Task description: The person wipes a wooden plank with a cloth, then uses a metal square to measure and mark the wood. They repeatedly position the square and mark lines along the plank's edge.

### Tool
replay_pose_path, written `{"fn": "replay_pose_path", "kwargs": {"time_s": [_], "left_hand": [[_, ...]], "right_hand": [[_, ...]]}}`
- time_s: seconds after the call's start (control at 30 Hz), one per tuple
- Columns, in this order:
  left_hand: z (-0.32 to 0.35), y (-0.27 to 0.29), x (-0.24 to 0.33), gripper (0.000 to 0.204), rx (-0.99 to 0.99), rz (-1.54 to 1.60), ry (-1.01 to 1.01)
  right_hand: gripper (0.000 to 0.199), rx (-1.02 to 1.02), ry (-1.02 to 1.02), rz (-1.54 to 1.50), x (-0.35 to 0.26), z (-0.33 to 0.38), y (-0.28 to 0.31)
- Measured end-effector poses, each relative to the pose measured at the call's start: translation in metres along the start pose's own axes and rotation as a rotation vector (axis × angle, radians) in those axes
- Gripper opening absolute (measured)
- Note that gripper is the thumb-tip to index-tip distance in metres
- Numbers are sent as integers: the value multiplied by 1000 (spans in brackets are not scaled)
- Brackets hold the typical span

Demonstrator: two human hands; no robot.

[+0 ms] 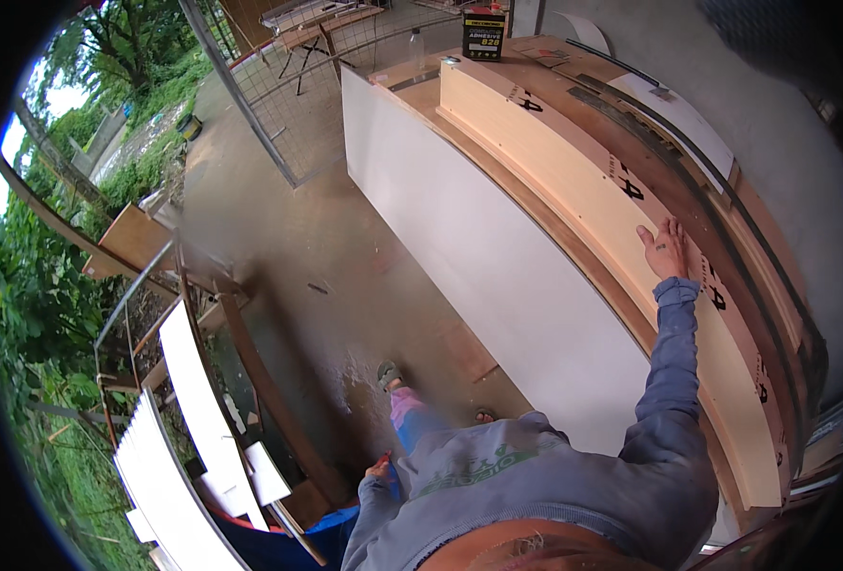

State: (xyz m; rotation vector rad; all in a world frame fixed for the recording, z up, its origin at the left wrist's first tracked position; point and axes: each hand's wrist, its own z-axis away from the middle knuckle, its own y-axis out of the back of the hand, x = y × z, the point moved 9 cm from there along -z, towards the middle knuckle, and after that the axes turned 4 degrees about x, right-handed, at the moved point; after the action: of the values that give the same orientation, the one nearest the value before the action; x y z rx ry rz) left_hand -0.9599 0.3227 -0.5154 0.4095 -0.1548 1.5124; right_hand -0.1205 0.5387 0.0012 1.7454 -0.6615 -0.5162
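Observation:
A long pale wooden piece [545, 157], with a printed pinkish upper face, lies along the workbench on my right. My right hand [667, 251] rests palm down on its upper edge, fingers apart and gripping nothing. Low at my left side, my left hand [377, 470] is closed. A small red bit shows at its fingers, but what it holds is too small to make out. Below the wooden piece, a large white panel [469, 238] hangs along the bench's near side.
A dark can [483, 36] and a clear bottle [416, 49] stand at the bench's far end. A wire-mesh gate [283, 95] is beyond. White boards [198, 390] lean on a frame at left. A dark strip [674, 143] runs along the bench's back.

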Motion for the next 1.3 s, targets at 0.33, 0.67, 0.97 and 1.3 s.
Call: {"fn": "replay_pose_path", "kwargs": {"time_s": [0.33,0.67,0.97,1.3], "left_hand": [[-68,102,237,37,-69,-1202,-366],[-226,164,604,45,297,-506,-488],[-159,-153,776,50,-51,-1210,-826],[-104,-327,1004,30,80,-865,-1498]], "right_hand": [[81,23,-28,2,-145,-105,-11],[81,2,3,-75,-309,-178,-32],[77,85,-11,-7,-340,-180,-34],[79,203,71,-128,-423,-246,-40]]}}
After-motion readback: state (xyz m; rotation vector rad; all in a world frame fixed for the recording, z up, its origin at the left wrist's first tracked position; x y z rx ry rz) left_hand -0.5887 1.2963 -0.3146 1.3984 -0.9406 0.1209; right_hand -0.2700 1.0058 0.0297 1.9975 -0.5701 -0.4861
